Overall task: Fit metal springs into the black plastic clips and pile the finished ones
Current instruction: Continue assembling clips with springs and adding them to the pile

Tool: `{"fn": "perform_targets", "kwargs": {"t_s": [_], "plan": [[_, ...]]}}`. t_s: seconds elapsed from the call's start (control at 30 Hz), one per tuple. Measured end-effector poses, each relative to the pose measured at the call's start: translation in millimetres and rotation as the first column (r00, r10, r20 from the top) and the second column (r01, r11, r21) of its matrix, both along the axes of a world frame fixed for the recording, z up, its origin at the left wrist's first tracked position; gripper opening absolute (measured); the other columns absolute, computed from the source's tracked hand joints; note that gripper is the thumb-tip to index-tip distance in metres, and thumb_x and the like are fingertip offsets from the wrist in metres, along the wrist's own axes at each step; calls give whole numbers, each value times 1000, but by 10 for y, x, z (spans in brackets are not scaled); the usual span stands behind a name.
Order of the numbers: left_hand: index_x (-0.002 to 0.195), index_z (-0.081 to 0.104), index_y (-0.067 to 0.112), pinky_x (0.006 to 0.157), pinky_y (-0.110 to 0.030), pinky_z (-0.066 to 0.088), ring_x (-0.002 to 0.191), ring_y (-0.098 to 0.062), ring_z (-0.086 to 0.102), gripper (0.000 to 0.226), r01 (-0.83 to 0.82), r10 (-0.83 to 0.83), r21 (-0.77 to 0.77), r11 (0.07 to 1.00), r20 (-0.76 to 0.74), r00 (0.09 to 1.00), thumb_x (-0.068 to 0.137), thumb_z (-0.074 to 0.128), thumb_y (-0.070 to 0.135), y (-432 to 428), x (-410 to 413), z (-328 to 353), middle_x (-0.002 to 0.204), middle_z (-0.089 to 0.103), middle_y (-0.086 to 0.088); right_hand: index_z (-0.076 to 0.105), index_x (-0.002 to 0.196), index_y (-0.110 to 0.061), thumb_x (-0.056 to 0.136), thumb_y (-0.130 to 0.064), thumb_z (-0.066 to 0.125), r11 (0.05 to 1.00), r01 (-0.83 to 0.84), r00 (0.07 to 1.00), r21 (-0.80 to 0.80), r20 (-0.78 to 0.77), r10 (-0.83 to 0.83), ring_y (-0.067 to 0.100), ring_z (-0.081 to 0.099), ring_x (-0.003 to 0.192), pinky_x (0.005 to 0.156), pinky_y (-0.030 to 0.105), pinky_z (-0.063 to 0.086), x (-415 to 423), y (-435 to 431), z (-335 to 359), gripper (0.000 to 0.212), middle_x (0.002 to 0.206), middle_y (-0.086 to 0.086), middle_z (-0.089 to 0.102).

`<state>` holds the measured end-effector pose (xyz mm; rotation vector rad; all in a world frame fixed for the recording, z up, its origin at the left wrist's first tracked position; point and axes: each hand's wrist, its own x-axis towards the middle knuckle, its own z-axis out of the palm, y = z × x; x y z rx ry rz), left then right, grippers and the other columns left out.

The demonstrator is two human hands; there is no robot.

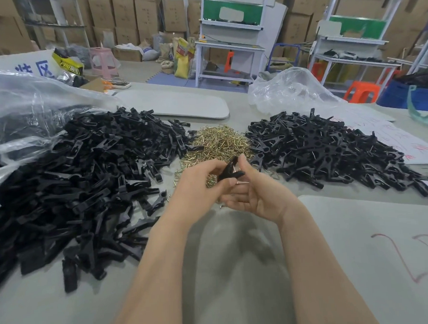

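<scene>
A black plastic clip [229, 171] is held between both hands above the near edge of the brass spring heap [218, 142]. My left hand [197, 185] grips it from the left with curled fingers. My right hand [255, 194] pinches it from the right, thumb up beside the clip. A big pile of loose black clip parts [83, 174] spreads over the left of the table. A second pile of black clips with springs in them [325, 150] lies to the right. Whether a spring sits in the held clip is hidden.
A clear plastic bag [17, 111] lies at the far left and another [291, 89] behind the right pile. Grey boards lie on the table [174, 103] [363, 240]. Workbenches, stools and cardboard boxes stand beyond the table.
</scene>
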<state>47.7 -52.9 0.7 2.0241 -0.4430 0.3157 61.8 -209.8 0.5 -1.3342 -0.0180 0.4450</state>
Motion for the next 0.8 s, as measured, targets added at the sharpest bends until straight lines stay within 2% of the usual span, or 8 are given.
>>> {"fn": "perform_targets", "kwargs": {"t_s": [0.17, 0.23, 0.3, 0.37, 0.5, 0.6, 0.67, 0.8], "plan": [[122, 61, 20, 101, -31, 40, 111, -15, 53, 36, -55, 77, 253, 966, -78, 994, 86, 67, 18, -37, 60, -99, 116, 56, 2, 69, 95, -14, 84, -14, 70, 910, 232, 948, -343, 290, -132, 6, 59, 51, 56, 21, 53, 39, 20, 33, 11, 81, 5, 67], [134, 51, 19, 107, -22, 28, 122, -8, 42, 47, -123, 131, 164, 979, -40, 991, 88, 64, 21, -44, 56, -71, 131, 44, 4, 63, 113, -8, 88, -10, 65, 819, 535, 812, -209, 396, -429, 5, 65, 57, 62, 24, 55, 104, 47, 82, 26, 82, 4, 67], [134, 49, 18, 108, -21, 26, 120, -2, 38, 45, -313, 314, -36, 949, 14, 949, 91, 61, 24, -18, 50, 7, 135, 39, 6, 34, 145, -12, 88, -25, 67, 697, 697, 649, 168, 262, -714, 11, 70, 84, 73, 24, 56, 152, 30, 206, 67, 99, 11, 64], [122, 54, 19, 102, -20, 38, 109, 0, 47, 28, -477, 509, -362, 801, -6, 861, 94, 56, 21, 41, 39, 88, 123, 47, 8, 3, 152, -28, 85, -39, 68, 679, 716, 635, 163, 252, -730, 14, 64, 106, 92, 31, 51, 198, 51, 253, 94, 133, 18, 51], [112, 56, 15, 84, -8, 41, 98, 2, 53, 17, -495, 661, -717, 491, -63, 747, 98, 46, 14, 136, -4, 194, 117, 54, -1, 35, 145, -24, 86, -28, 68, 726, 491, 774, -482, 624, -110, 7, 57, 106, 100, 37, 44, 129, 528, 144, 68, 134, 2, 53], [113, 56, 9, 83, -8, 42, 103, -9, 53, 20, -475, 704, -769, 428, -45, 708, 97, 43, 8, 194, -17, 219, 122, 54, -13, 45, 140, -21, 84, -17, 68, 452, 192, 705, -871, 443, 554, 24, 42, 131, 113, 43, 29, 173, 1052, -55, 60, 142, 4, 48], [114, 56, 6, 83, -8, 41, 102, -8, 52, 22, -487, 719, -771, 410, -55, 693, 96, 43, 7, 222, -12, 219, 123, 53, -14, 37, 144, -21, 89, -21, 60, 257, 162, 705, -953, 294, 645, 26, 25, 141, 117, 50, 11, 186, 1302, -133, 60, 150, 2, 36], [112, 55, 10, 84, -10, 41, 100, -2, 52, 21, -485, 728, -785, 385, -65, 682, 95, 43, 7, 242, -13, 220, 124, 52, -14, 37, 142, -13, 94, -20, 53, 238, 306, 668, -922, 386, 637, 27, 32, 134, 109, 44, 22, 145, 1416, -189, 51, 144, 8, 40]]}}
